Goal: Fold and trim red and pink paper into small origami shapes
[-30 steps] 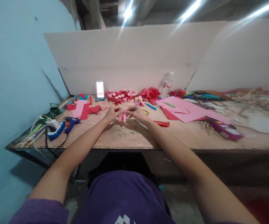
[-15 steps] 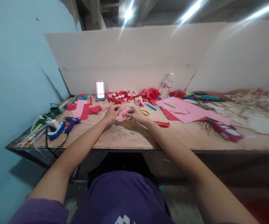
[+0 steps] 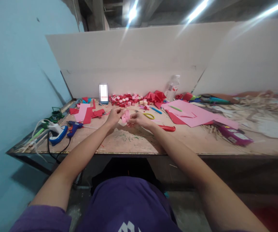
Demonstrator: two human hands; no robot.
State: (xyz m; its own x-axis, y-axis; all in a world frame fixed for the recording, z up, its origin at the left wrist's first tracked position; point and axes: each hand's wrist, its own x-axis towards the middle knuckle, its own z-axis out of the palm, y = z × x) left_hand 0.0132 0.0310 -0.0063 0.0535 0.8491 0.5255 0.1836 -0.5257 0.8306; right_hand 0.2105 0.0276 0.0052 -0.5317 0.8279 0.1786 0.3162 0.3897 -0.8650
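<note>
Between my two hands is a small piece of folded pink paper [image 3: 125, 116], held above the table. The fingers of my left hand [image 3: 115, 116] pinch its left side. My right hand [image 3: 139, 119] grips its lower right edge, fingers bent. Just beyond the right hand lie yellow-handled scissors [image 3: 149, 116], their blades partly hidden by that hand. A red-handled tool [image 3: 167, 128] rests by my right forearm. Behind the hands spreads a heap of small red and pink paper cubes [image 3: 126, 100].
A phone [image 3: 103, 94] stands at the back. To the left are a blue glue gun [image 3: 74, 127], a power strip [image 3: 58, 134] and red paper pieces [image 3: 88, 115]. Rightward lie pink sheets [image 3: 189, 112], a blue pen [image 3: 156, 110], a purple packet [image 3: 235, 135] and a plastic bottle [image 3: 173, 87].
The pink paper has turned and shifted slightly left, now showing a curved, looped shape. My right fingers have moved down to its lower edge.
</note>
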